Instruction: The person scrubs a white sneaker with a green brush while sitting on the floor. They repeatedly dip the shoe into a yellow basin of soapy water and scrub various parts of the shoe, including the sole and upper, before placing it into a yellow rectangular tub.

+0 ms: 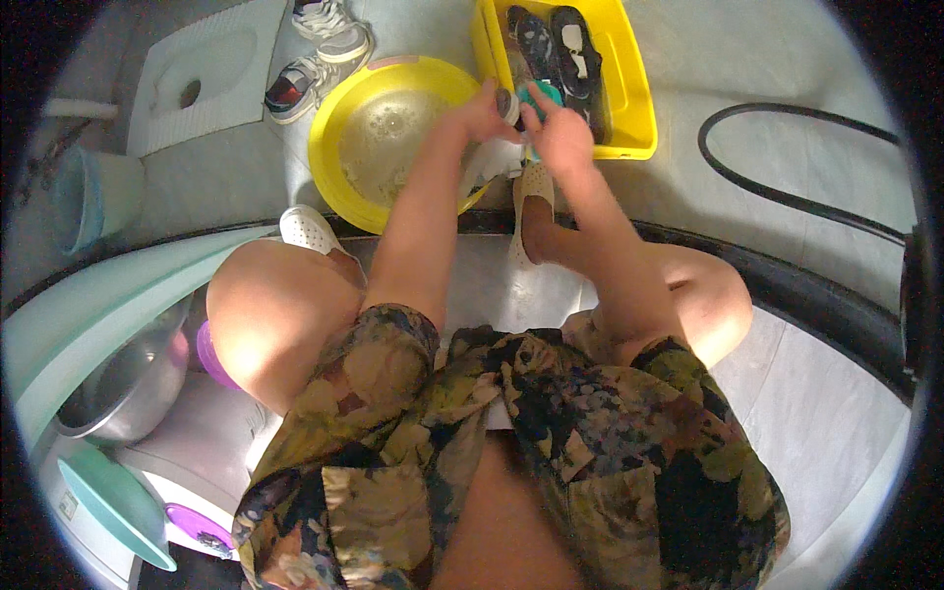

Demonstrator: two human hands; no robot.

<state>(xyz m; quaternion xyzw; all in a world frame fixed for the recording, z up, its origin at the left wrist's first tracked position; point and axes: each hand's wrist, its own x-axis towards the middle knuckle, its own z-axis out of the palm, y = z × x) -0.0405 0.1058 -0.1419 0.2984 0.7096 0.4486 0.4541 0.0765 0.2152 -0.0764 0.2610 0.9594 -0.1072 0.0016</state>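
Note:
My left hand (483,118) grips a white and dark shoe (495,164) at the right rim of a round yellow basin (322,140). Much of the shoe is hidden by my hands and left forearm. In my right hand (562,140) is a teal scrubbing brush (546,96), held against or very close to the shoe; contact is hard to tell. Cloudy water (383,140) with some foam lies in the basin. Just beyond my right hand, a rectangular yellow tub (636,96) holds dark shoes (575,51), some with soles up.
Grey sneakers (324,77) stand left of the basin, beside a squat toilet (214,74). A black hose (774,107) loops at right. A dark raised sill (708,254) crosses the floor under my legs. At left are a light-blue bucket (110,195) and a metal bowl (140,398).

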